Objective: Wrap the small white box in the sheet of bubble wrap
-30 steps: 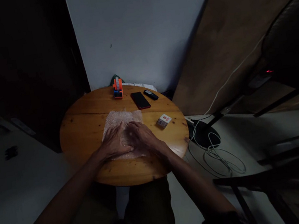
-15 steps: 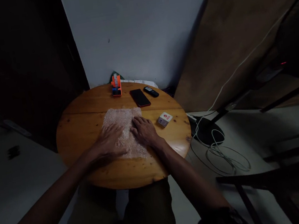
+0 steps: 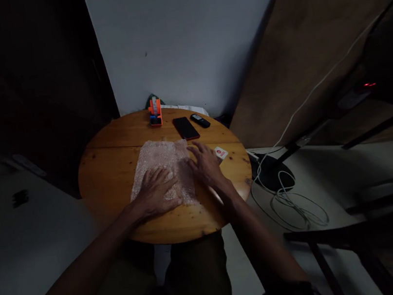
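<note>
A sheet of clear bubble wrap (image 3: pixel 156 154) lies spread on the round wooden table (image 3: pixel 104 171). My left hand (image 3: pixel 155 192) rests flat on its lower part, fingers spread. Over the sheet's right edge is my right hand (image 3: pixel 206 164), its fingers apart and slightly bent; whether it touches the plastic I cannot tell. Just beyond that hand sits a small white box with a red mark (image 3: pixel 221 152), partly hidden by it.
Toward the back stand an orange tape dispenser (image 3: pixel 155 111), a black smartphone with red edges (image 3: pixel 185 128) and a small keypad phone (image 3: pixel 200 120). A pale wall (image 3: pixel 181 46) rises behind. Coiled white cable (image 3: pixel 296 201) lies on the floor at right.
My right hand has shifted right and up off the middle of the wrap, now partly covering the small box. My left hand has slid slightly right, and more of the wrap's left side shows.
</note>
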`<action>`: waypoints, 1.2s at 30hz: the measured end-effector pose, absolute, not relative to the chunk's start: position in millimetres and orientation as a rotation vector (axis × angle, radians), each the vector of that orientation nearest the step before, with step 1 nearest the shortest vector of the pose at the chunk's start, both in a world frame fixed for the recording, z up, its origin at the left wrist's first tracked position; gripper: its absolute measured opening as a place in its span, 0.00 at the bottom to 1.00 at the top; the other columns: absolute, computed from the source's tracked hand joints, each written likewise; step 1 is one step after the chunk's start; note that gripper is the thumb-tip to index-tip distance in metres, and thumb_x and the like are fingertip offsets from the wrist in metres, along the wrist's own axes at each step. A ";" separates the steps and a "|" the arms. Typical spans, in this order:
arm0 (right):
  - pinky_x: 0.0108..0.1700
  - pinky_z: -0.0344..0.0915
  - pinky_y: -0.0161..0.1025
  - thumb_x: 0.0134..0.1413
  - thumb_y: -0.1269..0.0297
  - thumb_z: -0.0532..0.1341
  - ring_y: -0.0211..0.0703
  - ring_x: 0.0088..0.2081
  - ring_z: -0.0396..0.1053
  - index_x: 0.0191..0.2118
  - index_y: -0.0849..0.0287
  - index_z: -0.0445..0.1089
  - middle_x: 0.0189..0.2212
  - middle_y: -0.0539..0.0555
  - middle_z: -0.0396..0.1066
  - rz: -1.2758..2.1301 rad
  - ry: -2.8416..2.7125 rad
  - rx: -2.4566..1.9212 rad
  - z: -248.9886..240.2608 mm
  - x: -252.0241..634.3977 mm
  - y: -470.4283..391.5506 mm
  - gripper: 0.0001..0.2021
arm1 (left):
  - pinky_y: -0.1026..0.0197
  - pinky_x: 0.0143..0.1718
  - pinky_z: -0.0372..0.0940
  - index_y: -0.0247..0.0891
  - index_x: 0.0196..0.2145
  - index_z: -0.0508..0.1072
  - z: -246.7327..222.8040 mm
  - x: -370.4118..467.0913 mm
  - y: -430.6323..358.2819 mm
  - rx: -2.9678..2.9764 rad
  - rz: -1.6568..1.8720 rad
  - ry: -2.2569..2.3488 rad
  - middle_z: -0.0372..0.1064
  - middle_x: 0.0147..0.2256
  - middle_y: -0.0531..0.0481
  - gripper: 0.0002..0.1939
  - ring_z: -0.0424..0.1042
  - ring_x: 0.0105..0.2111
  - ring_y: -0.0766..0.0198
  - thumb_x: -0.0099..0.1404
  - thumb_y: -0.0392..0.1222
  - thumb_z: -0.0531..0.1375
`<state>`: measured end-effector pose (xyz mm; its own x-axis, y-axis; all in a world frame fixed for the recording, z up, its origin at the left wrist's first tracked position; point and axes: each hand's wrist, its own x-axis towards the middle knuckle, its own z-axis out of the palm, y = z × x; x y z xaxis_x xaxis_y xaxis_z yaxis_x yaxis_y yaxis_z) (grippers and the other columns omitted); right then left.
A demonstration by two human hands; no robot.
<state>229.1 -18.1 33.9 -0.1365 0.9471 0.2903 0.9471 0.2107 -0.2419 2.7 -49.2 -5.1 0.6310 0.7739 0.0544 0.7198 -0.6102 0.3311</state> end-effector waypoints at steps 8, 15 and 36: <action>0.52 0.66 0.53 0.51 0.58 0.65 0.62 0.52 0.71 0.59 0.63 0.66 0.51 0.67 0.74 0.092 -1.776 -2.085 21.7 313.8 -30.9 0.29 | 0.33 0.69 0.36 0.46 0.66 0.64 -9.7 2.1 -49.3 2.598 0.291 1.216 0.49 0.71 0.39 0.38 0.44 0.72 0.41 0.64 0.65 0.58; 0.48 0.71 0.48 0.45 0.52 0.68 0.51 0.44 0.74 0.46 0.57 0.71 0.42 0.56 0.77 0.587 -1.323 -1.417 20.0 287.4 -37.4 0.23 | 0.33 0.70 0.35 0.47 0.67 0.63 -9.1 2.2 -49.9 2.591 0.316 1.199 0.48 0.71 0.41 0.39 0.44 0.72 0.41 0.63 0.65 0.58; 0.52 0.71 0.49 0.44 0.59 0.67 0.51 0.45 0.75 0.49 0.56 0.69 0.43 0.54 0.77 0.942 -1.446 -1.192 -13.2 184.0 -8.2 0.24 | 0.45 0.66 0.54 0.40 0.53 0.75 -3.4 -11.5 -34.8 2.432 0.740 1.454 0.72 0.56 0.44 0.23 0.66 0.60 0.50 0.59 0.41 0.58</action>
